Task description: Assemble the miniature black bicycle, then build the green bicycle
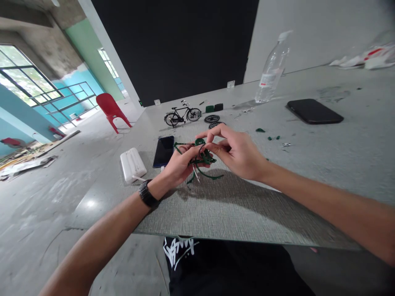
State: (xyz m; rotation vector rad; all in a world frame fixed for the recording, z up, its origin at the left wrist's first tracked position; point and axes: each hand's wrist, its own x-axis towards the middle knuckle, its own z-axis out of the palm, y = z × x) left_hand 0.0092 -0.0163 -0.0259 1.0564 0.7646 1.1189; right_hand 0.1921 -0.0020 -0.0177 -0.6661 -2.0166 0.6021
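Black clothing with white lettering [247,267] nearest, below both hands. Worktop [262,213] runs under and beyond the hands; black panel [185,45] stands past its far edge, red chair [111,107] on the floor far off to their left. Clear bottle [272,76] upright beyond the right hand [239,153], flat black case [314,111] lying farther to that hand's right. Left hand [180,164], watch [147,194] at its wrist, curls around a green assembly [207,157] held just above the worktop; right hand has thumb and forefinger pinched on its edge, exact piece too small to tell. Black model bicycle [183,114] stands whole-looking beyond the hands. White power bank [133,164] left of the left hand, phone [164,151] between, just beside that hand. Loose black wheels [212,119] lie just past the right fingers, one partly covered; green block [210,109] and black block [218,107] behind them. Smallest: loose green pieces [260,130] and silver bits [286,144] right of the right hand. Progress judged partway: some green parts seem joined, while wheels, blocks and small pieces remain off the assembly.
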